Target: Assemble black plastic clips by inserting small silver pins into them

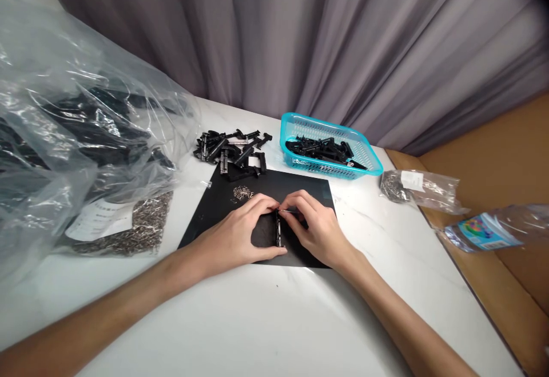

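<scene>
A narrow black plastic part [278, 231] stands lengthwise over the black mat [309, 257]. My left hand [235, 228] is closed on it, thumb at the near end and fingers at the far end. My right hand [319, 225] pinches a thin, shiny metal tool [289, 211], its tip at the far end of the part. Fingers hide most of this tool, so its exact kind does not show. On the mat, beyond my left hand, lies a small heap of tiny metal clips [242, 193].
Similar black parts [231, 151] are piled behind the mat. A blue basket [373, 165] holds more. At left are a large clear bag [86, 56] and a bag of small metal pieces [146, 225]. Rightward lie a smaller bag [418, 188] and a plastic bottle [493, 231].
</scene>
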`<action>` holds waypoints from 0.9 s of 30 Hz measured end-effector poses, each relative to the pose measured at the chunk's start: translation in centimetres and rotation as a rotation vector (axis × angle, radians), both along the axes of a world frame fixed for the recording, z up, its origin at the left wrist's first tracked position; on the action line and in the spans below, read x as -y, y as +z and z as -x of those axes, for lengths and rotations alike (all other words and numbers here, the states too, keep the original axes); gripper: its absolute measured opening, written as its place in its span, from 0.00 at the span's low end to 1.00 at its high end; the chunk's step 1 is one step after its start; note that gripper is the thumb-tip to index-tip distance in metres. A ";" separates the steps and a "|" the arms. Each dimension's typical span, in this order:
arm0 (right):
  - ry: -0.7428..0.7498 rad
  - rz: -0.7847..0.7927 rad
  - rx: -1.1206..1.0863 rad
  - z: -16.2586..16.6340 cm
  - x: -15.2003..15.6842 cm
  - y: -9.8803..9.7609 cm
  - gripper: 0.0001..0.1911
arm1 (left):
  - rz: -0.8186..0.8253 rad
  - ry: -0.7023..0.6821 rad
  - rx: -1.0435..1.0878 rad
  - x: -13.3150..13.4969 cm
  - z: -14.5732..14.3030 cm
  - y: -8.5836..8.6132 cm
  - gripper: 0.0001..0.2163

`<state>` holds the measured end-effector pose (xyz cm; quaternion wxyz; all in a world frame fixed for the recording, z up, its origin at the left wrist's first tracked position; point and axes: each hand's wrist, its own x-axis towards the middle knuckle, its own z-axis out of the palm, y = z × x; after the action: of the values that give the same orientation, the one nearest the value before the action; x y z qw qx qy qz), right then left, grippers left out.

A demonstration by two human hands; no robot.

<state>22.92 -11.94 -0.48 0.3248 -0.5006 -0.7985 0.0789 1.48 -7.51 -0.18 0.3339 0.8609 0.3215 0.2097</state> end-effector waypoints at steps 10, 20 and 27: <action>-0.229 -0.038 0.124 1.8 1.1 0.8 0.04 | -0.022 0.016 -0.016 0.7 -0.4 0.5 0.22; -0.361 -0.172 0.212 3.5 1.7 0.3 0.07 | -0.051 0.082 -0.038 1.5 -1.1 0.3 0.22; -0.349 -0.134 0.184 3.0 1.7 0.2 0.06 | -0.033 0.067 -0.034 1.4 -0.9 0.4 0.21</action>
<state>19.92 -13.64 -0.24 0.2920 -0.6138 -0.7294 -0.0779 2.41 -8.90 0.17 0.3070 0.8584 0.3525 0.2113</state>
